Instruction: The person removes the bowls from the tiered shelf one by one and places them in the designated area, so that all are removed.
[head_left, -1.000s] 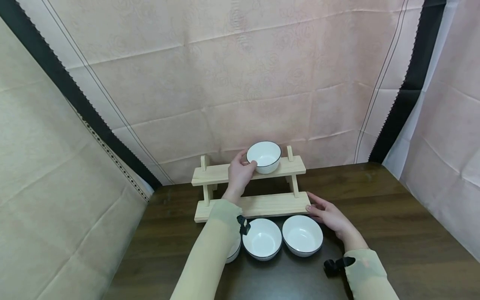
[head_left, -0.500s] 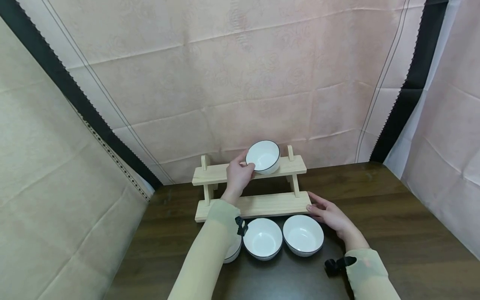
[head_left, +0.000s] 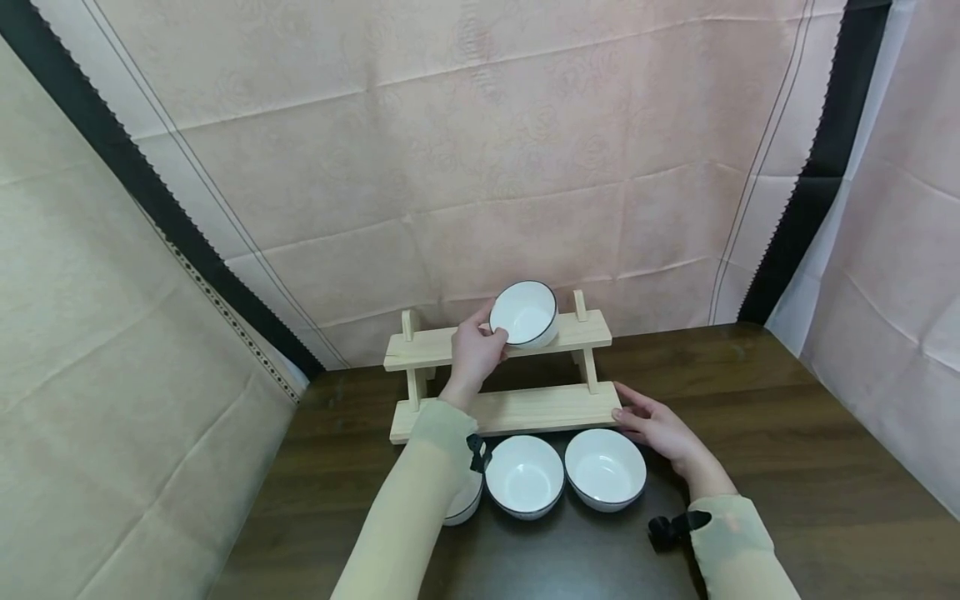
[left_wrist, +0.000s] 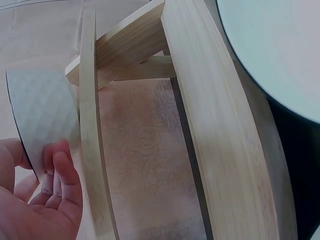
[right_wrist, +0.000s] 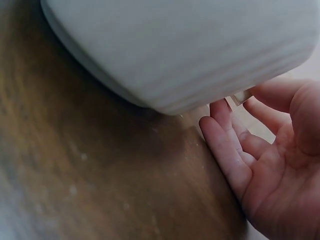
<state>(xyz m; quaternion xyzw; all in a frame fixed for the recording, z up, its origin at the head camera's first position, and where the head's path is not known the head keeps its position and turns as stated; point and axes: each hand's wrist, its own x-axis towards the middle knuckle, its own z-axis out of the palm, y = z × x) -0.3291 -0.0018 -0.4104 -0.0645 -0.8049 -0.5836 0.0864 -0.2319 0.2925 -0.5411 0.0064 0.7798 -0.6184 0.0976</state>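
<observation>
My left hand (head_left: 477, 354) pinches the near left side of a white bowl (head_left: 524, 315) with a dark rim, thumb in front. The bowl is tilted slightly over the upper board of a two-tier wooden shelf (head_left: 420, 348); in the left wrist view the bowl (left_wrist: 42, 107) shows a dimpled outer wall, its base right at the board. My right hand (head_left: 660, 433) holds the right end of the lower board between thumb and fingers. In the right wrist view, a nearby bowl (right_wrist: 190, 45) hides most of that board from my right hand (right_wrist: 270, 150).
In front of the shelf stand a right bowl (head_left: 605, 468), a middle bowl (head_left: 525, 475) and a left bowl (head_left: 467, 500), the last partly hidden by my left sleeve. Two upright pegs rise from the upper board. A pale cloth wall (head_left: 480, 167) stands behind the brown table (head_left: 787, 433).
My left hand has shifted the bowl slightly left along the upper board, and the bowl leans a little more. The right hand stays at the lower board's end.
</observation>
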